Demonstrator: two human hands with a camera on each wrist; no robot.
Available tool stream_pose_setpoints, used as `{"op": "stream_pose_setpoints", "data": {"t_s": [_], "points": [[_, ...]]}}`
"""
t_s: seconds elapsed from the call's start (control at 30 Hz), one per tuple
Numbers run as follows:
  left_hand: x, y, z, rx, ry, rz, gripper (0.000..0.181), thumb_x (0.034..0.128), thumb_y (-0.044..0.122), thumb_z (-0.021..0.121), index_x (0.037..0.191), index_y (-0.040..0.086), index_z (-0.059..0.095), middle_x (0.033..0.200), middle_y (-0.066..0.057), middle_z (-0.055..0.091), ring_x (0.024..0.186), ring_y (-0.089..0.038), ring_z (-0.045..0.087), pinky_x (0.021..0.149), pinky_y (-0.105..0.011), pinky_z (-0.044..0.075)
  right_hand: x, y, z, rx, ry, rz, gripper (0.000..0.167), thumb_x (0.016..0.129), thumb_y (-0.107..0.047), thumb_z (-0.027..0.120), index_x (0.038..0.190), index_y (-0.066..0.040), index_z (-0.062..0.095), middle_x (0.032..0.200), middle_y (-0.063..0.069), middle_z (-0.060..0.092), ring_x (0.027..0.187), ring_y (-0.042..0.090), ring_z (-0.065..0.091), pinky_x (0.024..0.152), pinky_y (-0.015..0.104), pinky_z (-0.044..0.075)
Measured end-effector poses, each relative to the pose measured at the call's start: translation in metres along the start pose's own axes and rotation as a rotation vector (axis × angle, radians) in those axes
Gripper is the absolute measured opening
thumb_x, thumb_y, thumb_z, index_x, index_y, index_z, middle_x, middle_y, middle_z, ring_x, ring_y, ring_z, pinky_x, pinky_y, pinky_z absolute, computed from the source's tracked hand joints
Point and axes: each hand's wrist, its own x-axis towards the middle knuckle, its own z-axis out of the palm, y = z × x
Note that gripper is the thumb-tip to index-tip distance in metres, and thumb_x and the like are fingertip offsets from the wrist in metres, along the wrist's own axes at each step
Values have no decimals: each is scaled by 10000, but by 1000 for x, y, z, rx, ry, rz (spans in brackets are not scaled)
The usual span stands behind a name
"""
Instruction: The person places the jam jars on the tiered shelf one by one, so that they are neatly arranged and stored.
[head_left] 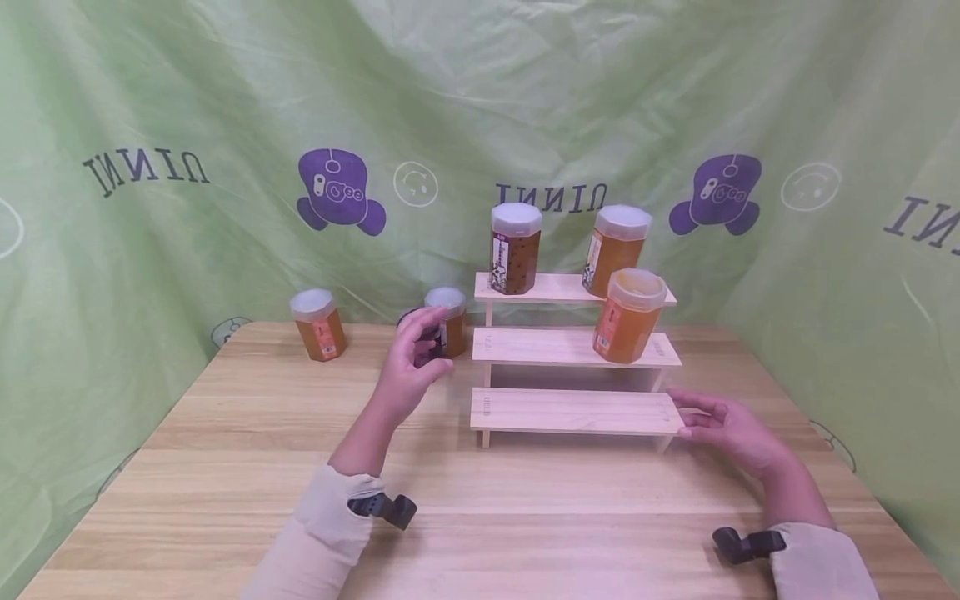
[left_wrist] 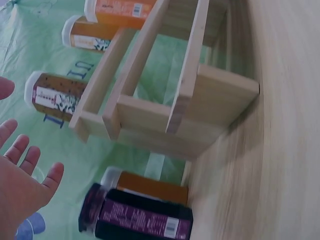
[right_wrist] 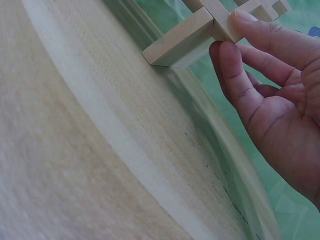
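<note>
A three-step wooden stand point(head_left: 570, 410) rises on the table. My right hand point(head_left: 738, 433) pinches the right end of its lowest board, the thumb and fingertips point(right_wrist: 231, 52) on either side in the right wrist view. Over the table left of the stand, my left hand point(head_left: 401, 367) is raised with fingers spread and holds nothing. Behind it stands a dark jar with a purple label point(left_wrist: 145, 216), partly hidden in the head view, beside an amber jar point(head_left: 454, 333). The top step bears a dark-speckled jar point(head_left: 517, 258) and an orange jar point(head_left: 618, 254); another orange jar point(head_left: 630, 325) sits on the middle step.
Farther left, an amber jar with an orange label point(head_left: 321, 329) stands near the back edge of the wooden table point(head_left: 225, 467). A green printed cloth point(head_left: 450, 100) hangs behind and along both sides.
</note>
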Motion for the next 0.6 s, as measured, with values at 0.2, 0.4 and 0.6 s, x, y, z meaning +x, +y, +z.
{"op": "stream_pose_setpoints", "data": {"t_s": [0.2,0.4,0.6], "points": [[-2,-8,-14,55,23,-16,727,764,-71,690,1435,-43,411,1521,-200,297,1337,-428,317,1036,-630,312,0,2,0,-5,3,-4,658,883,-59,693,1442,66,369,1197,-139,629,1035,74,627,864,197,507],[-3,-16,-27,177,56,-72,823,759,22,772,1487,96,397,1587,-104,228,1400,-352,278,1082,-613,274,1,3,0,8,3,-9,644,879,-47,693,1431,73,383,1200,-157,621,1030,78,630,861,203,513],[-1,-23,-35,301,65,-143,924,744,205,843,1522,253,346,1608,17,181,1456,-274,175,1120,-584,238,2,2,0,28,-8,-13,643,887,-37,681,1443,60,373,1207,-122,633,1041,87,632,871,200,508]]}}
